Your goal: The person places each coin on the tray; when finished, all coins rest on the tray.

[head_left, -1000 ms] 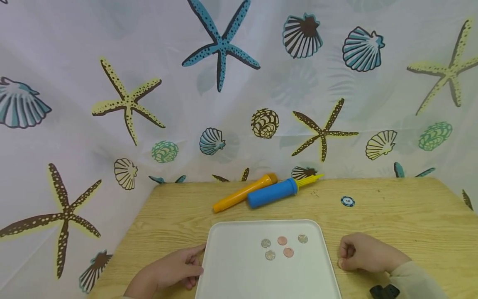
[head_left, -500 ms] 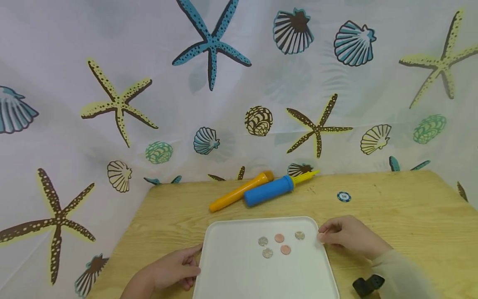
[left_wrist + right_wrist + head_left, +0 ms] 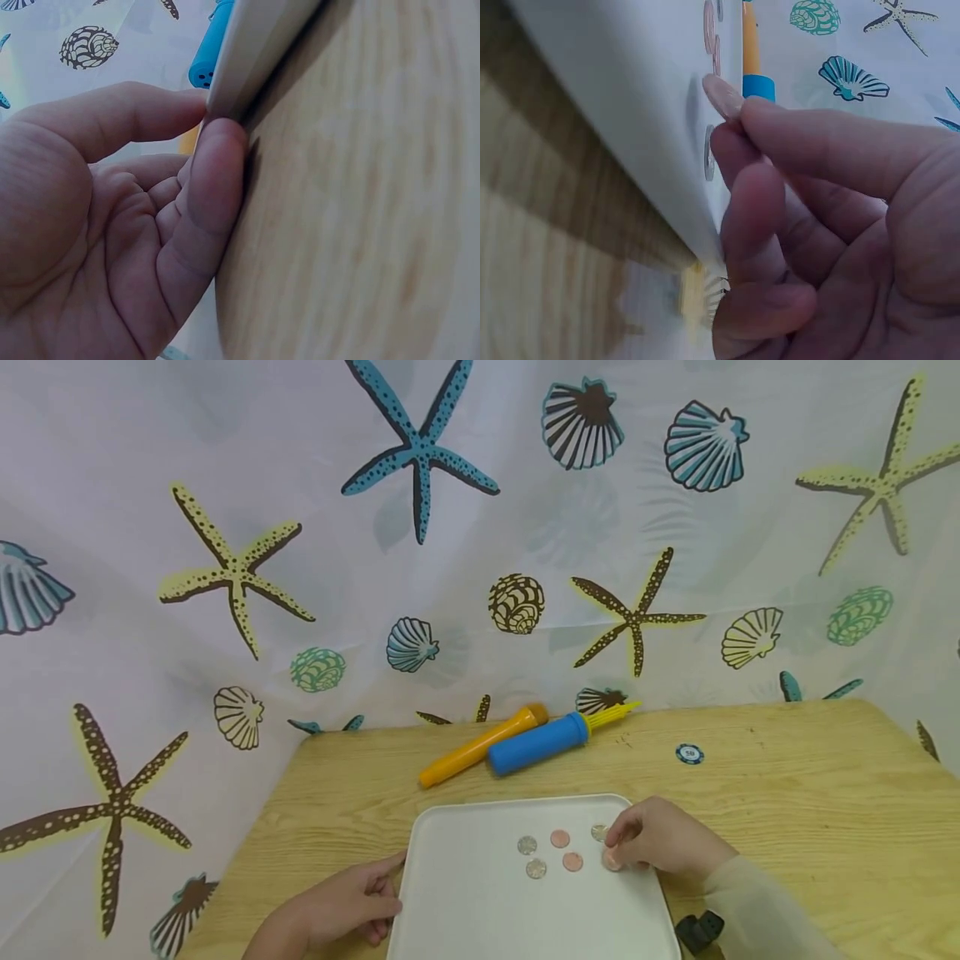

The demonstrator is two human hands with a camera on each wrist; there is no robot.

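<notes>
A white tray (image 3: pixel 465 910) lies on the wooden table (image 3: pixel 787 810) with several silver and copper coins (image 3: pixel 559 838) near its far right part. My right hand (image 3: pixel 613 852) hovers low over the tray's right side and pinches a copper coin (image 3: pixel 612 860) between thumb and forefinger. In the right wrist view that coin (image 3: pixel 721 96) sticks out of the fingertips just above the tray (image 3: pixel 615 90). My left hand (image 3: pixel 393 881) rests on the table with relaxed fingers, thumb and forefinger touching the tray's left edge (image 3: pixel 255 45).
An orange tube (image 3: pixel 480 745) and a blue hand pump (image 3: pixel 536 743) with a yellow nozzle lie at the back of the table. A blue poker chip (image 3: pixel 689 753) sits at the right rear. A seashell-print curtain (image 3: pixel 300 527) hangs behind and to the left.
My right hand has moved left from the bare table onto the tray's right side, with the coin pinched in it. The left hand has stayed at the tray's edge.
</notes>
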